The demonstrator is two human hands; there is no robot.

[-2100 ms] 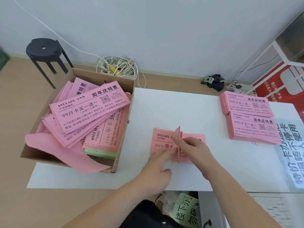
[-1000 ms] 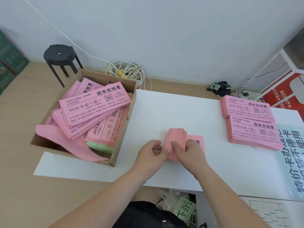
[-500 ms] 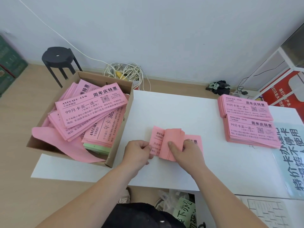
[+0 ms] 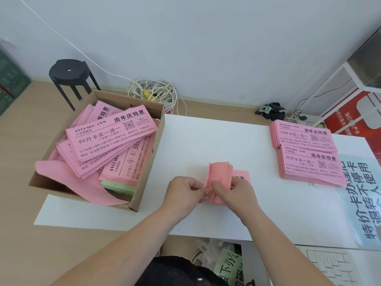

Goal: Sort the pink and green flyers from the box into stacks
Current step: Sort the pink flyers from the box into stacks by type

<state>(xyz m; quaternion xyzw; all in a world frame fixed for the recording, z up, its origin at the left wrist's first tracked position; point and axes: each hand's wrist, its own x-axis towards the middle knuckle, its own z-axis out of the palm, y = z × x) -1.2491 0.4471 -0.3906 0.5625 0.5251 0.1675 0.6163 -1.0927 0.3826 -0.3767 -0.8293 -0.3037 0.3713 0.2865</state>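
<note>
Light: I see bright, even, soft daylight | Shadows: faint only, under my hands (image 4: 210,193) on the white table (image 4: 206,141) | Glare: table runs near-white, mild washout | Blur: pink bundle (image 4: 219,178) edges smeared | Distortion: wide-angle bowing at edges; shelf frame (image 4: 338,85) leans inward | Focus: flyer print in box (image 4: 144,162) legible

1 box (image 4: 147,178), 2 pink stacks (image 4: 305,139) (image 4: 311,167) on table, 1 held bundle (image 4: 219,176), 1 stool (image 4: 69,71).
</note>
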